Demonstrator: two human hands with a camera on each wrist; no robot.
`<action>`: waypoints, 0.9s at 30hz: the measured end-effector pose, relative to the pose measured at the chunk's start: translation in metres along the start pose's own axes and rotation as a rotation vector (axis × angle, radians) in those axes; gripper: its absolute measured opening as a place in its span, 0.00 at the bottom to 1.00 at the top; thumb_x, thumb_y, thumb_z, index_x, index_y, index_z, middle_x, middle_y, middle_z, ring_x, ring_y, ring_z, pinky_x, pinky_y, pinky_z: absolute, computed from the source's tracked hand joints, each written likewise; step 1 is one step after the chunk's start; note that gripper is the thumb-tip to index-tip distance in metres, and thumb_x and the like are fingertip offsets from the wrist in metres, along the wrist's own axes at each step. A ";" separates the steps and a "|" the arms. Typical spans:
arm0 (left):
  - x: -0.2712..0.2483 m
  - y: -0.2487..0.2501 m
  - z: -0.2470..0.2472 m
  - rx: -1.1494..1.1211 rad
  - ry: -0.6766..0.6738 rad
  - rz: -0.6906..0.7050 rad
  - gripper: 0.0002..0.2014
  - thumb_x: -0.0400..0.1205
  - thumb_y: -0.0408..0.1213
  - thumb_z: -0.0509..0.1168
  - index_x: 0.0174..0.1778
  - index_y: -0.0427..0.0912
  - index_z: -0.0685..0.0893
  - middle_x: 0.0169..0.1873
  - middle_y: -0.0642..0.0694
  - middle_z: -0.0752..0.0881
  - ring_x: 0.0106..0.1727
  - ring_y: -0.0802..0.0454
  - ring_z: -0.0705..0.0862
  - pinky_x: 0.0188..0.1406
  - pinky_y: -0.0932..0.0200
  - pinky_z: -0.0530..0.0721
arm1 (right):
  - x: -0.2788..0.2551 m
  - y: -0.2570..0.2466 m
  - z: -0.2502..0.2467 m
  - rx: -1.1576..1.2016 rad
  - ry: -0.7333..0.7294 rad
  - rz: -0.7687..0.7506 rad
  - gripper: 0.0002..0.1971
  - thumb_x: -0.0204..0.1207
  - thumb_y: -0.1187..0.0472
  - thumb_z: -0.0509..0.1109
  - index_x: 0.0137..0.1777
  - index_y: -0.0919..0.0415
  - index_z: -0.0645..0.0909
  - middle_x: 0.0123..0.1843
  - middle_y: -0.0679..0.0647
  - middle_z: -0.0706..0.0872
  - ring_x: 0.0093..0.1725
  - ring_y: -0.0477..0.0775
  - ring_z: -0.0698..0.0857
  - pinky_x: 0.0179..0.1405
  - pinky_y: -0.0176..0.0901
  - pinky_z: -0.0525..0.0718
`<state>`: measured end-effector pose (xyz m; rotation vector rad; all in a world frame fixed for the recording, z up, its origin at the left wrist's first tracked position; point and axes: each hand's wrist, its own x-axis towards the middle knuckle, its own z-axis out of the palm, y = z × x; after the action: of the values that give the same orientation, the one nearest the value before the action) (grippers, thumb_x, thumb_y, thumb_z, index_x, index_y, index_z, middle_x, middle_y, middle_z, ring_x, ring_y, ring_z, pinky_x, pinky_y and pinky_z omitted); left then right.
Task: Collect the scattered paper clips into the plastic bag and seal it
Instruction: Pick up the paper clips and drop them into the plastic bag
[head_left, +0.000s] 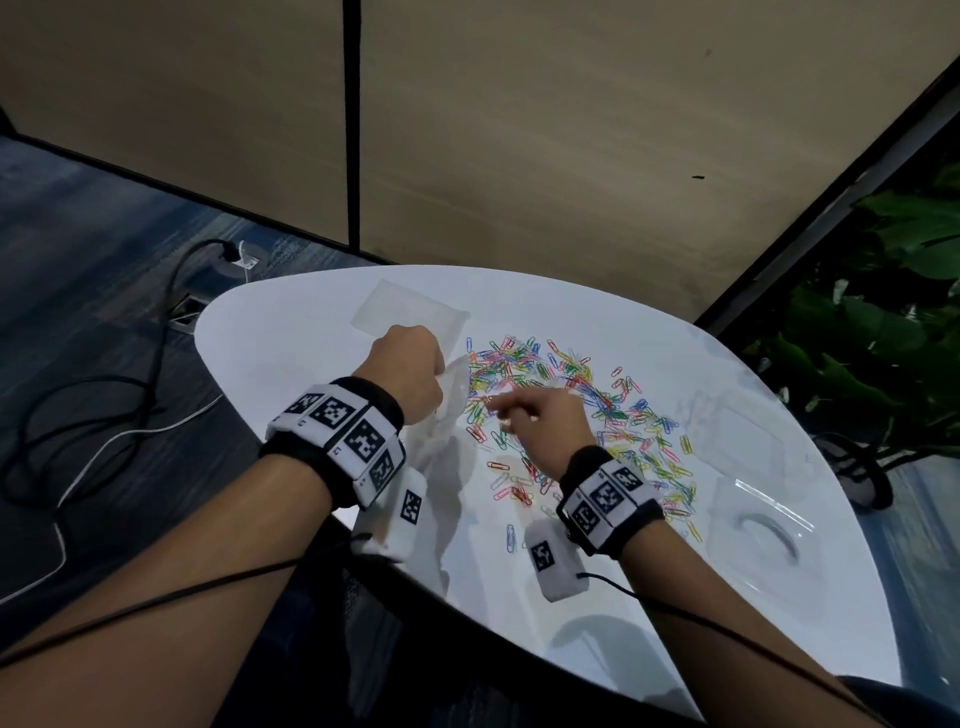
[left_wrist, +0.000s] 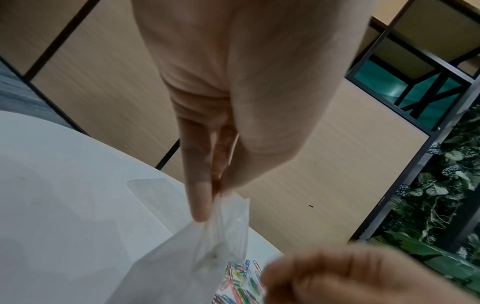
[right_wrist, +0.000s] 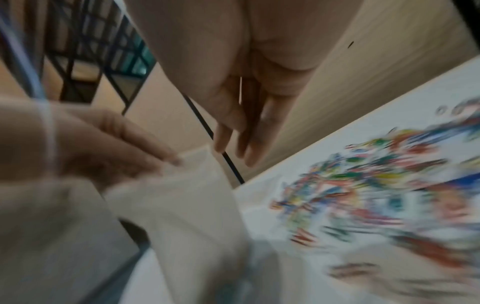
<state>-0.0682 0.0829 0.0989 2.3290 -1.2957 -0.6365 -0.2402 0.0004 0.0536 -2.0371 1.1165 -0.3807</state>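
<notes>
Many coloured paper clips (head_left: 582, 410) lie scattered over the middle of the white table (head_left: 291, 332). My left hand (head_left: 434, 376) pinches the top edge of a clear plastic bag (head_left: 447, 415), which hangs down to the table just left of the clips. In the left wrist view the fingers (left_wrist: 200, 197) and thumb clamp the bag (left_wrist: 207, 246) at its rim. My right hand (head_left: 506, 415) hovers over the clips beside the bag's mouth. Its fingers (right_wrist: 249, 144) are straight, with nothing seen in them. The right wrist view is blurred, showing the bag (right_wrist: 182, 205) and the clips (right_wrist: 389, 185).
Another flat clear bag (head_left: 410, 312) lies at the table's far side. Clear plastic trays (head_left: 737, 431) sit on the right part of the table. A leafy plant (head_left: 883, 322) stands to the right. Cables (head_left: 104, 395) run over the floor on the left.
</notes>
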 end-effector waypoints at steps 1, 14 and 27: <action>-0.001 0.000 0.000 -0.006 -0.004 -0.001 0.17 0.77 0.25 0.63 0.58 0.39 0.92 0.56 0.38 0.89 0.57 0.38 0.87 0.57 0.52 0.88 | -0.005 0.012 0.003 -0.174 -0.085 -0.010 0.14 0.82 0.65 0.63 0.61 0.54 0.87 0.62 0.53 0.89 0.58 0.58 0.89 0.61 0.51 0.87; -0.005 0.014 0.002 -0.026 -0.024 0.010 0.18 0.78 0.25 0.64 0.61 0.39 0.90 0.60 0.39 0.89 0.61 0.39 0.87 0.62 0.53 0.86 | -0.052 0.134 0.011 -1.039 -0.378 -0.185 0.28 0.88 0.48 0.49 0.85 0.49 0.49 0.88 0.54 0.49 0.84 0.72 0.55 0.76 0.75 0.65; -0.005 0.019 0.006 -0.005 -0.055 0.027 0.19 0.77 0.24 0.64 0.61 0.40 0.90 0.59 0.41 0.89 0.60 0.41 0.87 0.61 0.54 0.86 | -0.024 0.123 -0.015 -0.386 0.041 0.207 0.05 0.74 0.66 0.74 0.40 0.61 0.91 0.40 0.50 0.90 0.39 0.51 0.87 0.47 0.40 0.88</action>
<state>-0.0874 0.0773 0.1050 2.3015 -1.3456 -0.6995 -0.3345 -0.0271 -0.0253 -2.2183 1.5032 -0.1065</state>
